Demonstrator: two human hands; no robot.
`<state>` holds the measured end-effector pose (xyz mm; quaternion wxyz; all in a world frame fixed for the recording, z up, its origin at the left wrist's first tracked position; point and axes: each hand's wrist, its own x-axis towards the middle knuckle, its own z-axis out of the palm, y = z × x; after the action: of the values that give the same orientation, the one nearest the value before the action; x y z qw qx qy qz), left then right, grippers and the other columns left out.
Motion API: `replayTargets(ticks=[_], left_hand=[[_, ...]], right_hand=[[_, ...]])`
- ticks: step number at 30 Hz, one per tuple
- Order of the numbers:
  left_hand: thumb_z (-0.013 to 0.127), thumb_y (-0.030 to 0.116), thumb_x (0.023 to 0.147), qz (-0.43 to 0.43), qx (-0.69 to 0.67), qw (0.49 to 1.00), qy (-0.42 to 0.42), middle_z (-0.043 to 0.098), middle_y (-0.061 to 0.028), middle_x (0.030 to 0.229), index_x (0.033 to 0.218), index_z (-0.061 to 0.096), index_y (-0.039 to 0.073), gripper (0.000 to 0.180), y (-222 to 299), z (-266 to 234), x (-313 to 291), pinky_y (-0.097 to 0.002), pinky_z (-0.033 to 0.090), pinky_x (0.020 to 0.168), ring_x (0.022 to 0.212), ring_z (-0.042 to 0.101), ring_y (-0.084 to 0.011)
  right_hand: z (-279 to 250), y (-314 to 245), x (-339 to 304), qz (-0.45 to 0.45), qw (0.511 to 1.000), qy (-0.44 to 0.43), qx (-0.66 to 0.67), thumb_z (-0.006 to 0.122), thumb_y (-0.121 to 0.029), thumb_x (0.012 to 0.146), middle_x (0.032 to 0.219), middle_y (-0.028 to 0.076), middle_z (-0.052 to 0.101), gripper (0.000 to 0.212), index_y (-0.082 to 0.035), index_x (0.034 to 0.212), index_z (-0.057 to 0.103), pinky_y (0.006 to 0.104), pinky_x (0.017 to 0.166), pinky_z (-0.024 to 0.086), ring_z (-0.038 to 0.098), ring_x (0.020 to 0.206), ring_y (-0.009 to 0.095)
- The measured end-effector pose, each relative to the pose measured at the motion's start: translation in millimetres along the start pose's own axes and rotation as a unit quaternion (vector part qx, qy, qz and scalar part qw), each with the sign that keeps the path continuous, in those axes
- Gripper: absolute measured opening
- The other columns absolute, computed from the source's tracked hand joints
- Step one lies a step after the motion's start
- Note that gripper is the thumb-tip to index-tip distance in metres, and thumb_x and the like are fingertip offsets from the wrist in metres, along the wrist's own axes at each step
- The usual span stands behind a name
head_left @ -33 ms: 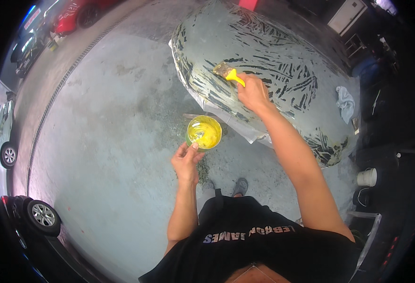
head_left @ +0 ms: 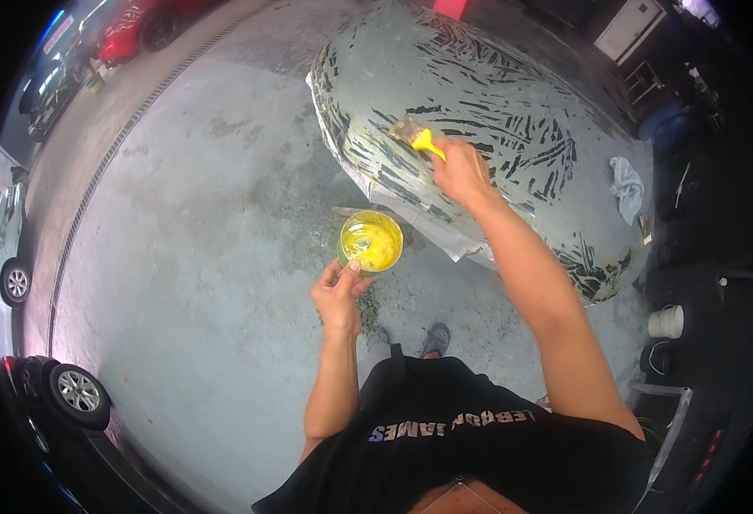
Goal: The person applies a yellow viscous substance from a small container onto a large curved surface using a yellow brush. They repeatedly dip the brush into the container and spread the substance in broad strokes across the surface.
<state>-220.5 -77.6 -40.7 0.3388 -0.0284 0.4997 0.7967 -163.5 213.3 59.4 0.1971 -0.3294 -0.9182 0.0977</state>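
Observation:
My right hand (head_left: 462,171) grips the yellow handle of a flat paintbrush (head_left: 428,142). Its bristles are at the left part of a large curved panel (head_left: 376,98), which looks like a car bonnet; contact is hard to make out. Dark streaks and patches show through the panel's pale grey-green coat. Closer to my body, my left hand (head_left: 339,295) holds a round open can (head_left: 372,242) by its near side, thumb over the rim. Yellow, smeared stuff lines the can's inside.
White sheeting (head_left: 419,221) edges the panel's near side. A light blue cloth (head_left: 626,188) lies at its right end, and a white bucket (head_left: 666,321) stands further right. Parked cars line the left, among them a black one (head_left: 55,394). A floor drain channel (head_left: 102,167) runs beside them.
The paintbrush has shifted slightly to the right, and its bristles look more blurred. My left hand and the can have stayed about where they were.

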Motion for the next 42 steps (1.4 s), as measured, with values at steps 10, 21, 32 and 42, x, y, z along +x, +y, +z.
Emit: replayTargets(ticks=[10, 21, 32, 42], left_hand=[[0.081, 0.016, 0.092, -0.008, 0.021, 0.999, -0.042, 0.072, -0.0149, 0.11, 0.132, 0.061, -0.012, 0.053, 15, 17, 24, -0.036, 0.063, 0.081, 0.095, 0.074, -0.0221], [0.093, 0.018, 0.079, 0.116, 0.256, 0.946, -0.164, 0.074, -0.0113, 0.096, 0.119, 0.071, -0.013, 0.055, 26, 115, 19, -0.0274, 0.057, 0.07, 0.08, 0.071, -0.0149], [0.094, 0.021, 0.077, 0.137, 0.307, 0.924, -0.18, 0.073, -0.0109, 0.088, 0.117, 0.07, -0.015, 0.059, 3, 179, 15, -0.0268, 0.056, 0.068, 0.075, 0.07, -0.0139], [0.087, 0.02, 0.088, 0.101, 0.137, 0.985, -0.006, 0.074, -0.0136, 0.099, 0.121, 0.068, -0.013, 0.051, 19, 149, 43, -0.0304, 0.059, 0.071, 0.083, 0.073, -0.0188]], right_hand=[[-138, 51, -105, 0.128, 0.991, -0.034, 0.02, 0.068, -0.008, 0.092, 0.109, 0.022, 0.074, 0.029, -0.001, 0.12, 0.073, 0.0467, 0.081, 0.056, 0.071, 0.091, 0.04], [-158, -3, -100, -0.107, 0.977, -0.166, -0.077, 0.071, -0.005, 0.083, 0.096, 0.016, 0.072, 0.026, -0.005, 0.108, 0.077, 0.0404, 0.072, 0.054, 0.069, 0.085, 0.037], [-106, 110, -144, 0.197, 0.859, -0.053, 0.47, 0.079, -0.002, 0.091, 0.093, 0.004, 0.076, 0.022, 0.001, 0.112, 0.075, 0.0269, 0.072, 0.051, 0.064, 0.082, 0.008], [-91, 134, -29, 0.134, 0.946, -0.003, 0.295, 0.077, -0.015, 0.091, 0.09, 0.015, 0.076, 0.026, -0.002, 0.114, 0.074, 0.0354, 0.076, 0.054, 0.071, 0.082, 0.021]])
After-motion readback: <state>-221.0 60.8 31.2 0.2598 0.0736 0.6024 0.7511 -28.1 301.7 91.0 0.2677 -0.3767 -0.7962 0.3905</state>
